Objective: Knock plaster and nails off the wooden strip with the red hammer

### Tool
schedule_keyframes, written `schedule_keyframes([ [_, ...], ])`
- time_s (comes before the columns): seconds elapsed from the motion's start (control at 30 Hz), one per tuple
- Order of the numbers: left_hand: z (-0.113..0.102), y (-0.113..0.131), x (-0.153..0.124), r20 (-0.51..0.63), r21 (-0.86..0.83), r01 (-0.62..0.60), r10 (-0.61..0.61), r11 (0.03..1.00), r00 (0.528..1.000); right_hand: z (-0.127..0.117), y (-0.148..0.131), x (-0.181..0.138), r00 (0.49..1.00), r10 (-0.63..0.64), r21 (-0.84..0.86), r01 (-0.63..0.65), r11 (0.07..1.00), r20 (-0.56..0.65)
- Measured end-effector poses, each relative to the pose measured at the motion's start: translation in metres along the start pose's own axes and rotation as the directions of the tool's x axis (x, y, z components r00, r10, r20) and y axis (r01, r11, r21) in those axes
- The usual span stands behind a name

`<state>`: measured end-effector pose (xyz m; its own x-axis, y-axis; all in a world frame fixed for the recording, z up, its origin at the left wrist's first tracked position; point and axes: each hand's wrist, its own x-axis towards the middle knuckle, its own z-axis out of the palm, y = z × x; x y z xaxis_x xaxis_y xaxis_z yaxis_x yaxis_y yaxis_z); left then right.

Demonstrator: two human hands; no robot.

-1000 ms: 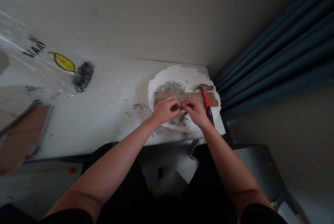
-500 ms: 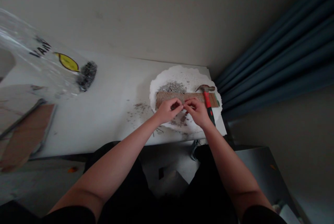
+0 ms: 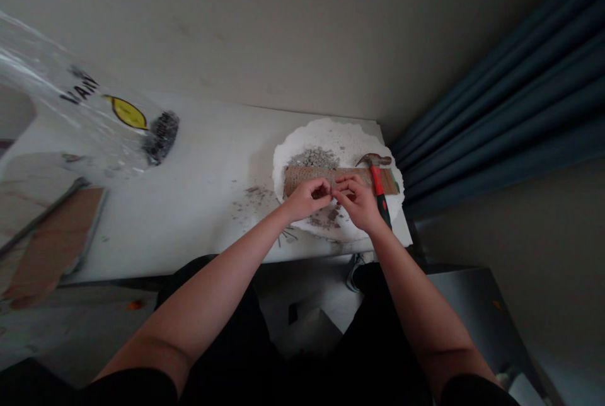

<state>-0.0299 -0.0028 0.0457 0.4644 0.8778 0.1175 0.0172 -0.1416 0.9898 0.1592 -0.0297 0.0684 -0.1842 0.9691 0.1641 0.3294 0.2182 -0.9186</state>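
My left hand (image 3: 307,198) and my right hand (image 3: 358,203) meet fingertip to fingertip over the front edge of a brown board (image 3: 302,175). Both are closed in a pinch; whatever lies between the fingertips is too small to make out. The board rests on a round white mat (image 3: 357,132) with a ragged edge. A claw hammer (image 3: 377,180) with a red and black handle lies across the board's right part, beside my right hand. Behind the board is a heap of grey crumbled bits (image 3: 316,157). Darker flakes (image 3: 326,217) are scattered on the mat below my hands.
A clear plastic bag (image 3: 106,116) with a yellow print and dark contents sits at the left of the white table (image 3: 203,160). Another brown board (image 3: 59,239) with a dark bar is at the left edge. Thin nails or sticks (image 3: 286,236) lie near the front. A blue curtain (image 3: 510,91) hangs at right.
The whole view has shifted slightly, with things sitting a little further right. My hands stay pinched together in the same place over the board.
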Motion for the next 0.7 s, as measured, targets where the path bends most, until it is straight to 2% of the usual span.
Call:
schedule_keyframes([
  [0.4,-0.0015,0.0076,-0.0023,0.057,0.064,0.031,-0.034,0.997,0.998,-0.0003,-0.0069,-0.0015,0.997,-0.069,-0.072,0.071,0.995,0.026],
  [0.57,-0.0049,0.0094,-0.0036,0.035,0.117,-0.036,0.032,0.992,0.999,-0.0006,-0.0076,-0.0011,0.997,-0.07,-0.078,0.071,0.994,0.022],
  [0.7,-0.0077,0.0079,-0.0053,0.001,0.085,-0.111,0.111,0.99,0.994,-0.0022,-0.0054,-0.0003,0.999,-0.046,-0.016,0.047,0.999,0.022],
])
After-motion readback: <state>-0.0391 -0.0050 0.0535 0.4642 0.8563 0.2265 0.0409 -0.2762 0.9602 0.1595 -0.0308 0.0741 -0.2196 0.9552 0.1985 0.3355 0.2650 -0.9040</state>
